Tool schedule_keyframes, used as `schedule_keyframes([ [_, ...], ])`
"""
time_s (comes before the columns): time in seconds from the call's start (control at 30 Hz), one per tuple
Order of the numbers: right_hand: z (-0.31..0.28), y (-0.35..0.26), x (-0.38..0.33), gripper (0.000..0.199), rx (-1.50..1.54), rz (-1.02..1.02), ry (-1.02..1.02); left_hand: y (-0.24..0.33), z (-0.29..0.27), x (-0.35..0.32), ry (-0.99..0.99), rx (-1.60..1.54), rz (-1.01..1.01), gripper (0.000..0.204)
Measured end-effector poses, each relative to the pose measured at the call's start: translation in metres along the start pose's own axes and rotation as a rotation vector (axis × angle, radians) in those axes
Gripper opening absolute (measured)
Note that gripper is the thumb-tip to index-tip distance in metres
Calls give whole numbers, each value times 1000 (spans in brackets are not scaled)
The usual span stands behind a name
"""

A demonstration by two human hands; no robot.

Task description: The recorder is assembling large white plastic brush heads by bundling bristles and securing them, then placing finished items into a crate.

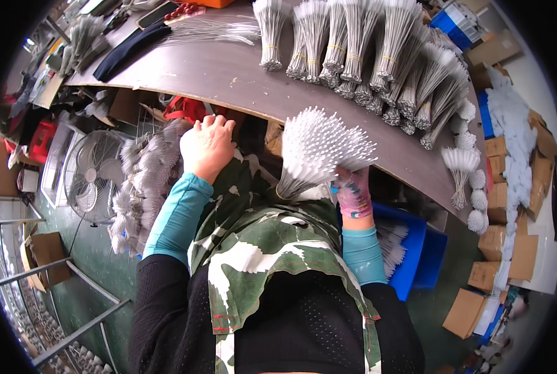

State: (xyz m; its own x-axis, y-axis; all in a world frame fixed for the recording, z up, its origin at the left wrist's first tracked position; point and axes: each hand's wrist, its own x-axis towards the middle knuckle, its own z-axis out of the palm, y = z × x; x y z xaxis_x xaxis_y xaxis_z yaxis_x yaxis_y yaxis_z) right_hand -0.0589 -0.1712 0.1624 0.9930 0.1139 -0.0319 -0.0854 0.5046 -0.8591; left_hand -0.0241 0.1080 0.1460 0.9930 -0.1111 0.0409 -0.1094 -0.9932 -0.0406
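Note:
A thick bundle of thin tube brushes (pixel 322 146) with white bristles and pale tips is above my lap, fanned out toward the table edge. My right hand (pixel 353 192), in a pink patterned glove, is closed at the bundle's right side, its fingers partly hidden by the bristles. My left hand (pixel 208 146) is bare, below the table's front edge and apart from the bundle. Its fingers are curled, and whatever they may hold is hidden. Under both hands spreads a green and white camouflage apron (pixel 266 234).
Several tied brush bundles (pixel 353 53) stand on the brown table (pixel 228 81), with loose wires (pixel 213 31) at its far left. A blue bin (pixel 409 255) holding brushes is at my right. Left are hanging brushes (pixel 150 181), a fan (pixel 91 176) and metal rails (pixel 82 333).

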Motion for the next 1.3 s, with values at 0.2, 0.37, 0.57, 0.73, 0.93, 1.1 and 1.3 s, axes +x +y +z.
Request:
schedule_keyframes([
  [0.2,2,1,12,57,-23,-164,61,-2,-7,12,-37,-276,2,30],
  [0.37,6,0,15,64,10,-221,65,-108,25,11,690,-665,-345,20],
  [0.57,16,7,17,66,-117,-143,-81,-162,45,-52,469,-44,-718,42],
  [0.73,13,32,14,66,-381,-145,-24,-10,3,-43,-72,-1188,-2,80],
  [0.93,10,38,13,66,-640,-54,-79,75,57,-10,-124,-1430,342,80],
  [1.1,4,35,27,68,-718,-44,-103,89,92,15,239,-1157,458,51],
  [1.3,-4,30,39,70,-867,25,-31,104,140,28,-111,-1820,66,38],
])
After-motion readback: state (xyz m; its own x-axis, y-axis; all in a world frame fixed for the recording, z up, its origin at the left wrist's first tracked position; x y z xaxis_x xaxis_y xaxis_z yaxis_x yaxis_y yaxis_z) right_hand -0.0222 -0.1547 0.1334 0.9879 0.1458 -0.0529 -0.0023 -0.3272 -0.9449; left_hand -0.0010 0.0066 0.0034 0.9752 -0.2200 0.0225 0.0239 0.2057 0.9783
